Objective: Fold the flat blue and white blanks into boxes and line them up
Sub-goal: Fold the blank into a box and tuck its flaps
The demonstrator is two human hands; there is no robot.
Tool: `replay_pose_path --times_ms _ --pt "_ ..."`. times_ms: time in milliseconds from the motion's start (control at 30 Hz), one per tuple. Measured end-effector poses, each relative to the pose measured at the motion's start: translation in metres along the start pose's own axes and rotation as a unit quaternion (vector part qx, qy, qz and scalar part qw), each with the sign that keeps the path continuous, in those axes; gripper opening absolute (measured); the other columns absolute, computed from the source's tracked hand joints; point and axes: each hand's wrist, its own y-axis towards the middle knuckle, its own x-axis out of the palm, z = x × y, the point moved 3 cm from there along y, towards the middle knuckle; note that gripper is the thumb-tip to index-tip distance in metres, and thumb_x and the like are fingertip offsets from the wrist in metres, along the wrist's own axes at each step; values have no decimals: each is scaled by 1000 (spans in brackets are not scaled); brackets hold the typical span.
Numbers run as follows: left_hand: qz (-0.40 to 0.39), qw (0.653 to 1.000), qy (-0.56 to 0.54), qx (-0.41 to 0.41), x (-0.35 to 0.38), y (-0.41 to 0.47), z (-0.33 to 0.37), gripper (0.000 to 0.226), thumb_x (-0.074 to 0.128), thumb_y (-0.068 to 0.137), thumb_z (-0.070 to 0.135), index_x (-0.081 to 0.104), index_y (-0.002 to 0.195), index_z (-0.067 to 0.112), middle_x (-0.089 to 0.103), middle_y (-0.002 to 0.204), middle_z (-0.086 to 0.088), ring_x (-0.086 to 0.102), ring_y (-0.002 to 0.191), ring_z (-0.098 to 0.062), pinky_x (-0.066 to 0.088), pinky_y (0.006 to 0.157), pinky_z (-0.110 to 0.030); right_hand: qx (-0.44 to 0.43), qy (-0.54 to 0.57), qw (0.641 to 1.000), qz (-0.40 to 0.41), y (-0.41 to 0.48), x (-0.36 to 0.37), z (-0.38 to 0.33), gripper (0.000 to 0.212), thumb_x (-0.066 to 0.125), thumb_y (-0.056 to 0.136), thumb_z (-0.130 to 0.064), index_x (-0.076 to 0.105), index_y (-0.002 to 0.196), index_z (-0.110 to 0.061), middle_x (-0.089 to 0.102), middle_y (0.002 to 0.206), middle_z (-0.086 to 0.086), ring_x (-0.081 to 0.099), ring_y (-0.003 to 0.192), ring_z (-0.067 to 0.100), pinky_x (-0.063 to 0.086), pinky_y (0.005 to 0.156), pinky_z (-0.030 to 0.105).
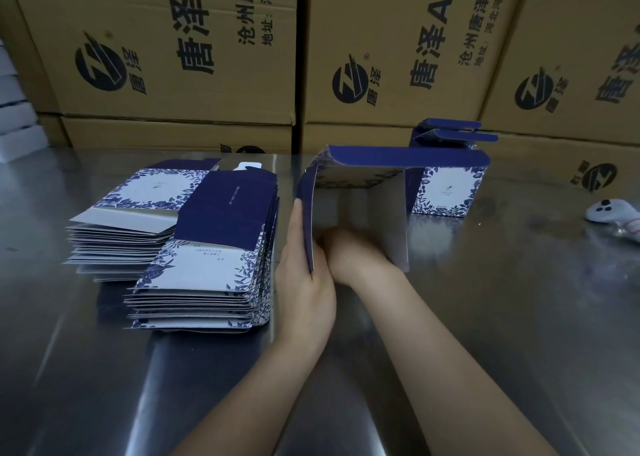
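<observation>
A half-opened blue and white box blank (388, 159) stands as a sleeve on the steel table, its open end facing me. My left hand (304, 275) holds its left wall, thumb against the outside. My right hand (349, 253) reaches inside the sleeve; how its fingers lie is hidden. Behind on the right stands a folded box (446, 189) with its top flaps open. Two stacks of flat blanks lie on the left, a near stack (207, 268) and a farther one (131, 213).
Large brown cartons (207, 47) wall off the back of the steel table (502, 299). A white controller-like device (609, 209) lies at the right edge. White boxes (14, 123) are stacked at the far left.
</observation>
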Motion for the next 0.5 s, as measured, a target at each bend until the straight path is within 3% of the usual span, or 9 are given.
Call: replay_pose_path --times_ms 100,167,233,300,367,433,500 --pt "0 1000 -13 -6 -1 0 0 65 26 82 56 34 146 46 56 140 7 51 130 -12 44 108 -43 -8 24 998 59 -2 -4 -2 25 38 102 -27 58 109 -13 58 113 10 54 95 22 35 77 26" --pt "1 1000 -16 -7 -1 0 0 65 27 82 57 34 146 47 57 140 7 52 130 -12 45 108 -43 -20 40 997 64 -2 -6 -5 20 40 102 -25 58 105 -17 60 112 8 54 90 20 37 77 26" --pt "1 1000 -13 -4 -1 0 0 65 27 83 56 36 146 44 59 138 5 54 127 -12 46 106 -40 -26 45 998 23 1 -4 -6 15 40 103 -25 54 104 -20 59 114 7 54 94 20 44 88 31" --pt "-4 1000 -8 -1 -1 0 0 65 28 83 55 38 146 42 60 137 6 54 126 -10 44 104 -32 -21 15 999 -29 7 -2 -6 20 40 103 -21 51 119 -16 56 122 9 55 109 26 42 101 41" --pt "-10 1000 -4 -3 -1 0 0 67 28 82 55 39 147 41 60 137 7 54 126 -8 43 103 -26 -17 -10 998 -58 10 0 -5 28 41 102 -20 46 128 -13 54 127 11 53 115 29 39 104 44" --pt "-14 1000 -2 -4 -1 0 1 69 27 82 56 36 148 43 58 138 9 53 127 -7 43 104 -27 -25 8 999 -46 10 2 -4 25 41 102 -21 49 125 -14 56 124 11 54 113 28 41 102 44" --pt "-14 1000 -2 -4 -1 -1 4 69 26 80 56 32 148 47 56 140 10 52 128 -9 45 106 -31 -23 54 998 8 8 1 -1 21 42 102 -23 56 115 -14 59 115 9 57 105 24 44 96 34"
